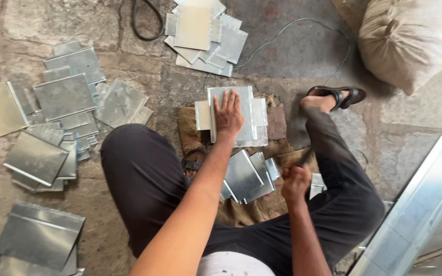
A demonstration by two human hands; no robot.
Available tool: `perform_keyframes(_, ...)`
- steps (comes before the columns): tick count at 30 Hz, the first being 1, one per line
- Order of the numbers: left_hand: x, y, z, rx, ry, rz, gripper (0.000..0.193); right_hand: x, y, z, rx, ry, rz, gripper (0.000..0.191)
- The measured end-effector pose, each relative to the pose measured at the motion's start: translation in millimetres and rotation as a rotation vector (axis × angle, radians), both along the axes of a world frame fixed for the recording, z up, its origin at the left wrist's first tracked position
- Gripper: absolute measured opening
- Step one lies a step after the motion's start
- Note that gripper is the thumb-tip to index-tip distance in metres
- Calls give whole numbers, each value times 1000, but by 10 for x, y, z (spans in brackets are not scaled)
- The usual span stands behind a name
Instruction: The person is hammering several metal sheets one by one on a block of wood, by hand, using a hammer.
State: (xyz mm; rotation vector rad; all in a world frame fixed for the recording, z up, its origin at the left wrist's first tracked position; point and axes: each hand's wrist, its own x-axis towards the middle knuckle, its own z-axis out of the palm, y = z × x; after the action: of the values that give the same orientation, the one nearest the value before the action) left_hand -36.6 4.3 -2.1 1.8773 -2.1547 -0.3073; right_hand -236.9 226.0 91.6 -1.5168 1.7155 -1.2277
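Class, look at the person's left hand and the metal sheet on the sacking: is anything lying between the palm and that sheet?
Nothing visible does. The left hand lies flat, fingers spread, directly on the top metal sheet of the small stack on the sacking. The right hand is apart, closed on a dark tool handle.

Dull silver-grey metal sheets (65,97), black trousers (144,174), brown burlap mat (262,204), beige sack (410,36), mottled grey-brown stone floor (303,51).

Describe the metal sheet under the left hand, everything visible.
The metal sheet is a grey, dull-shiny rectangular piece, galvanised steel by its look, with folded edges. It lies flat on top of similar sheet pieces on a brown burlap sack on the stone floor. The left hand presses palm-down on it, fingers spread. The right hand is apart from it, gripping a dark tool handle.
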Motion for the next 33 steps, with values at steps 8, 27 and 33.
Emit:
perform_keyframes(8, 19, 5, 125, -6, -10, 35, 57, 289, 117, 483, 408, -449, -153, 42)
perform_keyframes(27, 16, 39, 217, 44, -32, 8, 63, 295, 414, 367, 189, -361, -17, 43)
perform_keyframes(33, -19, 56, 350, 186, -103, 3, 66, 120, 478, -63, 640, -111, -27, 46)
